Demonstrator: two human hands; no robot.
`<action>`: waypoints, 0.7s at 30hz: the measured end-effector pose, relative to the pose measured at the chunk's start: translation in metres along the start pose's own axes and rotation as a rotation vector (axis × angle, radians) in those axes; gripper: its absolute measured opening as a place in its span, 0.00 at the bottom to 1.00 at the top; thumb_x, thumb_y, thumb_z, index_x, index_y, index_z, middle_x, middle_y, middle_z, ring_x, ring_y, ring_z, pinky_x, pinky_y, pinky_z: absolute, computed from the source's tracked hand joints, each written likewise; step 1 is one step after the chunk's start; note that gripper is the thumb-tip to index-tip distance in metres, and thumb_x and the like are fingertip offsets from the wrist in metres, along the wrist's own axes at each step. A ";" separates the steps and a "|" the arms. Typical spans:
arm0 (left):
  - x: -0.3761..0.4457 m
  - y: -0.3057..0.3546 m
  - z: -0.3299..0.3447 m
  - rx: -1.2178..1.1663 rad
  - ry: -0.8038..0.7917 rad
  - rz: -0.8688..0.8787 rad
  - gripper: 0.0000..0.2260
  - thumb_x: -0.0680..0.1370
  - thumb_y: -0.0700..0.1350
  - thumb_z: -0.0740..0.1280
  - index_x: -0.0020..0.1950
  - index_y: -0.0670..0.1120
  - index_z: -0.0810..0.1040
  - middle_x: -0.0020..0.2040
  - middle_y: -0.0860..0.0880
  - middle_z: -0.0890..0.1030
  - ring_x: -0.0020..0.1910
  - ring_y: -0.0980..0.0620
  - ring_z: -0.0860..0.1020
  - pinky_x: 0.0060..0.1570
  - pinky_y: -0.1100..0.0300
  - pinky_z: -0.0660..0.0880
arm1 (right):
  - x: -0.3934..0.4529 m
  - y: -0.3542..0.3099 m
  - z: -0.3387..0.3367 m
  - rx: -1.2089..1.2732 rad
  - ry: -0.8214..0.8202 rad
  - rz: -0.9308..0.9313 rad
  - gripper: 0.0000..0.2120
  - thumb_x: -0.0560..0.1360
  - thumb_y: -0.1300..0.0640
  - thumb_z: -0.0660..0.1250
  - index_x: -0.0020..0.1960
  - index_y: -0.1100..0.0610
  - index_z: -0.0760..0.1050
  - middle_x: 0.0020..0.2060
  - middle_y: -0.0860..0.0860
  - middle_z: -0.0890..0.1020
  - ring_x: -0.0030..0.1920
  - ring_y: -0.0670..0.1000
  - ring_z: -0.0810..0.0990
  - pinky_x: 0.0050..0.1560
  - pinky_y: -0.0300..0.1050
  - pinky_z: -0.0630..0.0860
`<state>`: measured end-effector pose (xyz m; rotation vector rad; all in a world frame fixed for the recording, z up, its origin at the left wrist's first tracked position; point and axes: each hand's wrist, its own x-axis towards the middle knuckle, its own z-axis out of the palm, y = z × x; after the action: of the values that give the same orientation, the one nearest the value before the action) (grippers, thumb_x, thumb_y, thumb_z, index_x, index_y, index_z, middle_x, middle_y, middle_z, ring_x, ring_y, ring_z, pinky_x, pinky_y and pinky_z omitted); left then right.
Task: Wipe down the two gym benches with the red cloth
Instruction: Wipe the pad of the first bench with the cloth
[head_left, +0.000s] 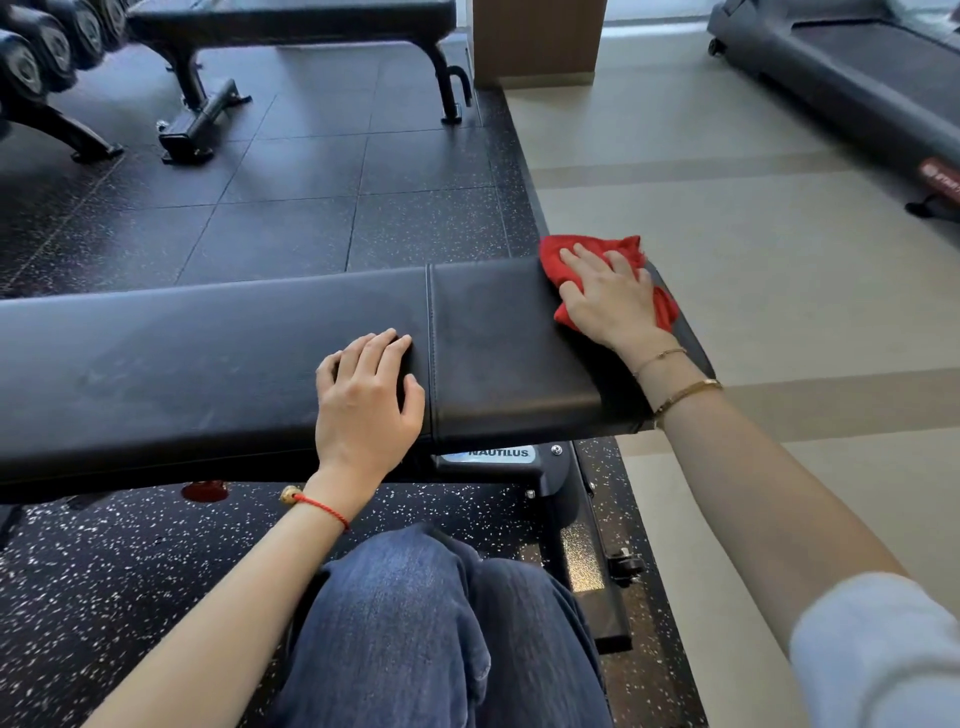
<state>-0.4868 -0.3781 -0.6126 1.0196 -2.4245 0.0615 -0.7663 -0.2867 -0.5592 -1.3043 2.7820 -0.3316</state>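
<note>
Bench (208, 358) pad: red cloth (558, 252) under right hand (605, 296), seemingly flat.

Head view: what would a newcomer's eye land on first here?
The red cloth, bright against the black near bench, sits at the pad's far right end under the flat right hand. The left hand rests on the pad just left of its seam. A second bench stands across the dark rubber floor, top left.
</note>
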 end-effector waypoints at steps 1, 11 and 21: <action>0.000 0.000 0.000 0.000 0.000 -0.001 0.20 0.78 0.49 0.59 0.68 0.47 0.77 0.68 0.49 0.78 0.68 0.47 0.74 0.69 0.46 0.66 | -0.001 -0.008 0.001 -0.016 -0.003 -0.044 0.25 0.80 0.47 0.52 0.77 0.44 0.59 0.77 0.42 0.59 0.76 0.54 0.57 0.73 0.59 0.53; -0.001 -0.002 0.000 -0.022 0.010 0.011 0.20 0.79 0.49 0.58 0.68 0.46 0.77 0.69 0.48 0.77 0.68 0.47 0.74 0.70 0.46 0.66 | -0.072 -0.005 0.004 -0.007 -0.012 -0.344 0.27 0.77 0.45 0.53 0.76 0.40 0.59 0.75 0.38 0.62 0.75 0.49 0.59 0.72 0.53 0.56; 0.000 0.003 -0.005 0.008 -0.010 0.001 0.19 0.79 0.48 0.59 0.67 0.46 0.77 0.68 0.47 0.78 0.68 0.46 0.74 0.68 0.44 0.67 | -0.009 -0.055 0.013 -0.024 -0.054 -0.207 0.25 0.80 0.45 0.52 0.77 0.42 0.58 0.77 0.40 0.58 0.77 0.52 0.55 0.74 0.60 0.52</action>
<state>-0.4865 -0.3746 -0.6081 1.0252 -2.4358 0.0663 -0.7173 -0.3168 -0.5605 -1.5861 2.6194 -0.2681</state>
